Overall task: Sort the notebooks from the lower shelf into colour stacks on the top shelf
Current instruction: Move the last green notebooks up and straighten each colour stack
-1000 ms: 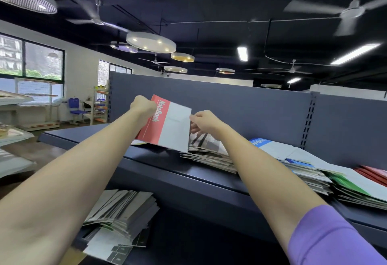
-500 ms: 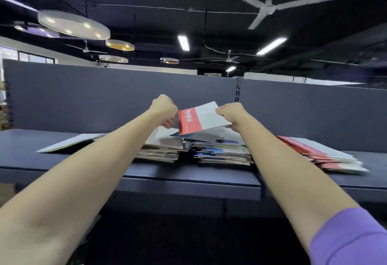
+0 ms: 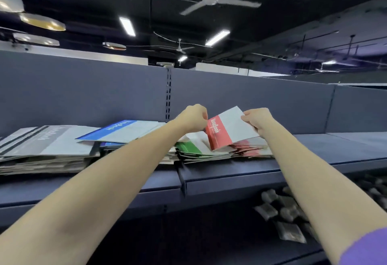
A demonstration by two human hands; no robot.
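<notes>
Both hands pinch a thin red-and-white paper notebook [image 3: 229,128] just right of centre frame: the left hand [image 3: 193,118] curls on its red spine edge, the right hand [image 3: 258,119] grips its white upper corner. It tilts above the red notebook stack [image 3: 250,149] on the dark blue top shelf [image 3: 230,172]. To the left lie green [image 3: 188,147], blue [image 3: 123,130] and grey stacks [image 3: 44,143].

Red-and-white notebook [image 3: 227,129] tilted above red stack [image 3: 250,149], beside green [image 3: 188,147], blue [image 3: 123,129], grey [image 3: 45,142] stacks
</notes>
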